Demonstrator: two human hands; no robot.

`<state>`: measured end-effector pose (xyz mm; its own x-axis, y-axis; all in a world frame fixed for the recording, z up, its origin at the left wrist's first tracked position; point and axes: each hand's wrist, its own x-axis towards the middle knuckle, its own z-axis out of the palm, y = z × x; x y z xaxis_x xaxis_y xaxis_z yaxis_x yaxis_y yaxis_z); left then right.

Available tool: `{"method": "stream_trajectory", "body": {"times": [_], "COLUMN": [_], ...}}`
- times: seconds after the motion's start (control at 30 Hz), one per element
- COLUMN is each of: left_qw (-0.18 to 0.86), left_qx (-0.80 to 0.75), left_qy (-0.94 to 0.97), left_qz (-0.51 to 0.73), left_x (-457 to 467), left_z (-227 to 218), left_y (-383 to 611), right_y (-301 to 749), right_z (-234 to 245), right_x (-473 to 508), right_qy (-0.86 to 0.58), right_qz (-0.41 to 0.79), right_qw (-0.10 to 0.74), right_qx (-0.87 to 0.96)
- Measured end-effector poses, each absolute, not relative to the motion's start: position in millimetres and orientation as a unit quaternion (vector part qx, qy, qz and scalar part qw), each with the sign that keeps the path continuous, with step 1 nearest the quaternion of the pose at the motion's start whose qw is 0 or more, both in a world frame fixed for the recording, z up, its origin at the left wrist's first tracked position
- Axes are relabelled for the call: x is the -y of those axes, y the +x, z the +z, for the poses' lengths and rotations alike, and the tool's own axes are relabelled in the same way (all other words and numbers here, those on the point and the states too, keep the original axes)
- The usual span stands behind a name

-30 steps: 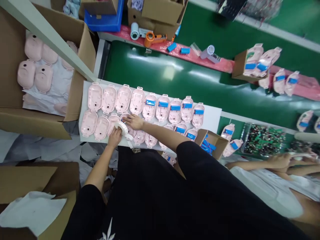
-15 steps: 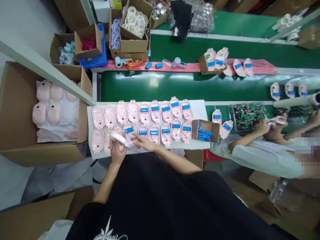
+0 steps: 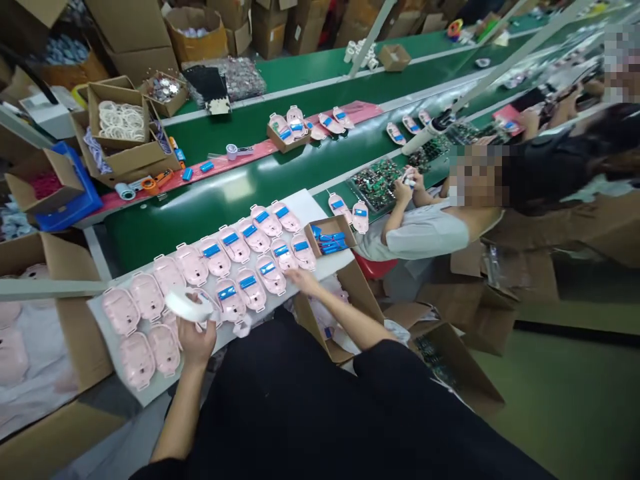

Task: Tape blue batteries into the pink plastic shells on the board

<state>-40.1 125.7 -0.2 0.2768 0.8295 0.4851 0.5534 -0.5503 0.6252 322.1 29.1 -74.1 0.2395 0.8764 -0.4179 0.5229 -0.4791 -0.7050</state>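
Note:
My left hand (image 3: 197, 341) grips a roll of white tape (image 3: 187, 305) above the front row of pink plastic shells. A loose, curled strip of tape (image 3: 243, 326) hangs to the right of the roll. Farther right, my right hand (image 3: 306, 283) is at the near edge of the shells, fingers stretched out, with nothing visible in them. Closest to it is a pink shell (image 3: 285, 261) with a blue battery. Two rows of shells lie on a white sheet (image 3: 111, 360); several at the left, such as one pink shell (image 3: 121, 312), show no battery.
A small carton (image 3: 313, 244) of blue batteries stands at the sheet's right end. Beyond runs a green conveyor (image 3: 200, 217). A large carton (image 3: 83, 340) with pink parts is at left, another open carton (image 3: 320, 327) near my right forearm. A co-worker (image 3: 425, 230) sits at right.
My head view has swung to the right. My right hand has moved away from the tape roll, rightward along the shells. My left hand still holds the roll.

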Motion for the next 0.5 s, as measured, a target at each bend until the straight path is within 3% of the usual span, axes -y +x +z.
{"method": "stream_trajectory", "body": {"times": [0.1,0.2,0.37,0.5], "left_qw": [0.198,0.198,0.148,0.131], "left_qx": [-0.447,-0.457,-0.435,-0.434], "left_qy": [0.748,0.752,0.812,0.830], "left_qz": [0.448,0.431,0.361,0.323], "left_x": [-87.4,-53.2,-17.6,-7.7], "left_z": [24.8,39.8,49.2,51.4], "left_y": [-11.2,21.3,74.1,102.5], "right_y": [450.9,529.8,556.2,564.9], "right_z": [-94.2,-120.1,-156.8,-157.9], "right_x": [-51.4,-78.1,-100.3,-89.4], "right_qy": [-0.869,-0.878,-0.863,-0.862], "right_qz": [0.280,0.294,0.337,0.359], "right_qw": [0.163,0.112,0.112,0.119], "right_qx": [0.373,0.361,0.360,0.337]}}
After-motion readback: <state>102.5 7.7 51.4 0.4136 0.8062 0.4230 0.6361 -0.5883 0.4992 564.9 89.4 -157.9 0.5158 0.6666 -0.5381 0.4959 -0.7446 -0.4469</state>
